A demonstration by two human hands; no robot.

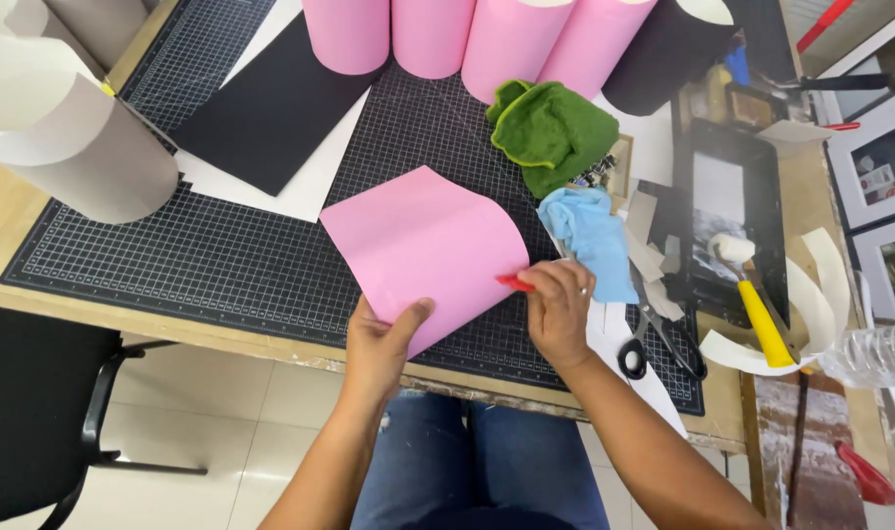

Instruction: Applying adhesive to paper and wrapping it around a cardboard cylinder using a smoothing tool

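A curled pink paper sheet (423,240) lies on the black gridded cutting mat (172,255). My left hand (380,339) grips the sheet's near corner, thumb on top. At the sheet's right edge, my right hand (557,309) pinches a small red tool (514,284), its tip touching the paper.
Pink paper rolls (467,34) and a black roll (663,49) stand at the back. A grey roll (74,137) is at left. A green cloth (555,132), a blue cloth (595,240), scissors (653,344), a black tray (727,216) and a yellow-handled roller (757,304) crowd the right.
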